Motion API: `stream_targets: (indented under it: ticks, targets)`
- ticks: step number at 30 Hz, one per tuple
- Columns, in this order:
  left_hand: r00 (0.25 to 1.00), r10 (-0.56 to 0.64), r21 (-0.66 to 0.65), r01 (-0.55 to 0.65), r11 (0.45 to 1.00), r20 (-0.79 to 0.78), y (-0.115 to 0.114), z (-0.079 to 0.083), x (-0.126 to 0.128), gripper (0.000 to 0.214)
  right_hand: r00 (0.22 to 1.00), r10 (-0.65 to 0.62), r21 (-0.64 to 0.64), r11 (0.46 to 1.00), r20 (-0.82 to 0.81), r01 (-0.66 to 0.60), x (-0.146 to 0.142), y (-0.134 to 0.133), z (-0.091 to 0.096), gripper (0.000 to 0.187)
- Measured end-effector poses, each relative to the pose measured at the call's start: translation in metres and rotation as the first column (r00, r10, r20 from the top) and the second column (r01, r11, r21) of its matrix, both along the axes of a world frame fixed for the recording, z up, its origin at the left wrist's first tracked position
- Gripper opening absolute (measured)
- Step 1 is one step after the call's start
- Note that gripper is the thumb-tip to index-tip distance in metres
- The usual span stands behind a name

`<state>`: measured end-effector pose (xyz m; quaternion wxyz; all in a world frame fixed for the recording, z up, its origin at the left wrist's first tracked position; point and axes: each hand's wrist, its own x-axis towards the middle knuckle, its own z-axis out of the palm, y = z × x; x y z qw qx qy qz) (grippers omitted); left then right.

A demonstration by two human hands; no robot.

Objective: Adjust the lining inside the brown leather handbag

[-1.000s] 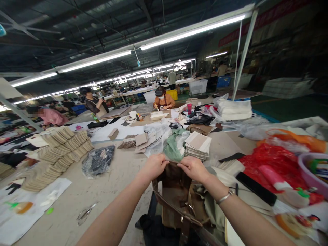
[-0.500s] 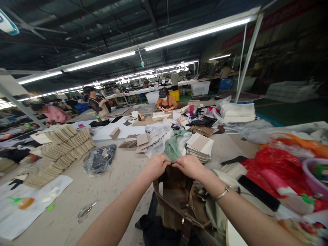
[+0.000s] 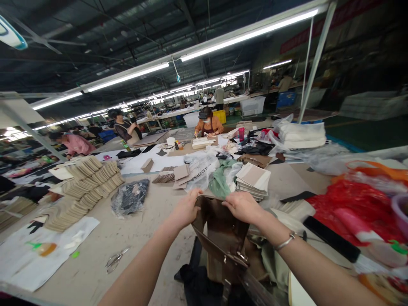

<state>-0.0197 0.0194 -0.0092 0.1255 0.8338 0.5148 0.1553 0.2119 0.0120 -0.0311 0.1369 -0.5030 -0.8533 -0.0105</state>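
A brown leather bag with a strap and metal buckle stands on the worktable in front of me. My left hand grips the left side of its top edge, fingers curled over the rim. My right hand, with a silver bracelet on the wrist, grips the right side of the same edge. Between the two hands the bag's mouth is spread apart. Dark fabric lies under the bag near the table's front edge.
Scissors lie on the table at left, near a black plastic bundle and stacks of beige card pieces. A green bag, board stacks and red plastic lie beyond and right. Several people work at far tables.
Both hands have pulled apart on the bag's top edge, so its mouth is wider. The camera has shifted slightly left and up.
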Motion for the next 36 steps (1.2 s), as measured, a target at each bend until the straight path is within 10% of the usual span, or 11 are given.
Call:
stream_targets:
  ticks: [13, 20, 36]
  targets:
    - [0.962, -0.152, 0.229, 0.205, 0.952, -0.227, 0.014, 0.009, 0.036, 0.019, 0.999, -0.053, -0.021, 0.998, 0.001, 0.053, 0.010, -0.005, -0.003, 0.038]
    - [0.959, -0.279, 0.129, 0.284, 0.950, -0.052, 0.034, -0.001, 0.034, 0.007, 0.997, -0.069, -0.052, 0.996, 0.021, 0.070, 0.014, -0.008, -0.001, 0.040]
    - [0.977, -0.035, 0.135, 0.065, 0.989, -0.211, 0.032, -0.009, 0.039, 0.017, 0.998, -0.063, -0.055, 0.997, -0.001, 0.063, 0.015, -0.008, -0.003, 0.046]
